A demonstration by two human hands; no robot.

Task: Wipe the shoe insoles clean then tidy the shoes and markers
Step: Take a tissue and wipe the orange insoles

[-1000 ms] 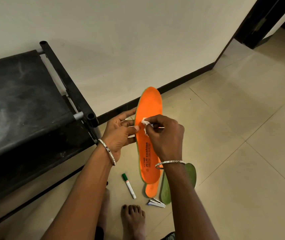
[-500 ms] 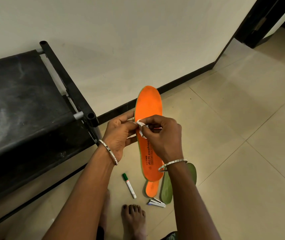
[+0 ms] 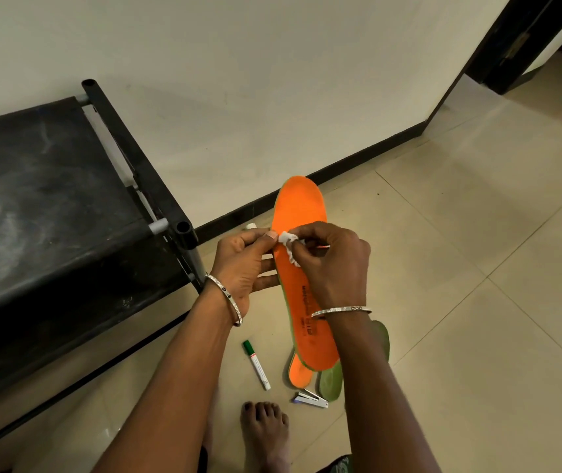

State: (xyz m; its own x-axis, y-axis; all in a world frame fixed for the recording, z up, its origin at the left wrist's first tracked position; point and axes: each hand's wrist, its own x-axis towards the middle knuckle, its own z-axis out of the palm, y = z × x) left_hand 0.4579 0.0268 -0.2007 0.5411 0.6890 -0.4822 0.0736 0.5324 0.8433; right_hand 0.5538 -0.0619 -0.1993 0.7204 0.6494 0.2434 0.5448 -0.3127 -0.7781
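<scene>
— What are your hands doing?
— My left hand (image 3: 242, 264) is gripping the insole (image 3: 301, 206) by its left edge. The thumb is lying on the orange face and the fingers are curling round behind it.
— And the right one?
— My right hand (image 3: 334, 268) is pinching a small white wad (image 3: 288, 237). It is pressing the wad on the orange face, just beside my left thumb.
— Where is the insole sitting?
— I am holding it up over the floor (image 3: 460, 302). Its toe is pointing away toward the wall and its heel is running down past my right wrist. Dark print is showing on the heel half.
— What is lying under it?
— A second insole (image 3: 298, 373), orange too, is lying on the tiles, mostly hidden by the one I am holding. A green insole (image 3: 330, 382) is lying just beside it, partly behind my right forearm.
— And the marker?
— The marker (image 3: 255, 365), green-capped, is lying on the tiles between my forearms, near the insoles but apart from them. A small silver thing (image 3: 312, 399) is lying near my bare foot (image 3: 265, 431); I cannot tell what it is.
— Anything else?
— A black rack (image 3: 50, 216) is standing at my left against the wall. I am wearing a bangle on each wrist.
</scene>
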